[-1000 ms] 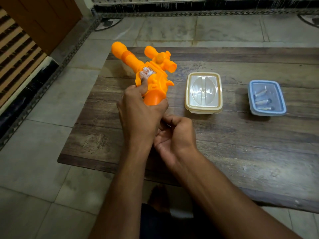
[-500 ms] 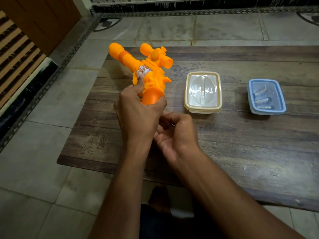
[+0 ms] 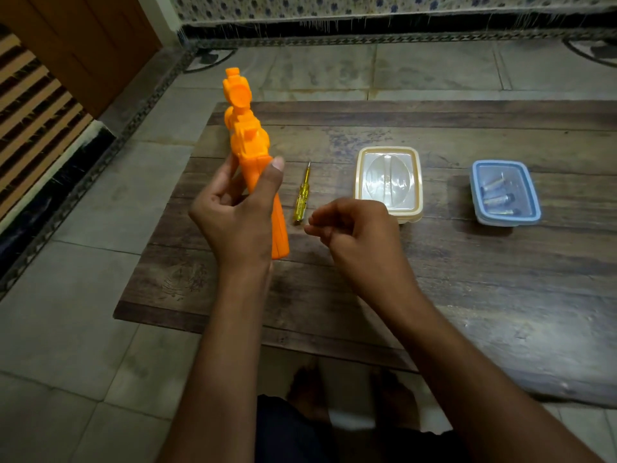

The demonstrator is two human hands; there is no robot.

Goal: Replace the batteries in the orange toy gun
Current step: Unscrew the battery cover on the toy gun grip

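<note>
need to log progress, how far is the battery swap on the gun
Early. Nothing looks done: no open battery cover shows. In hand: left hand holds the gun upright; right hand is curled beside it, contents unclear. To do: the screwdriver lies on the table, and batteries sit in the blue box.

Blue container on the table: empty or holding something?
Holding something: the blue container has about three batteries lying inside it.
</note>
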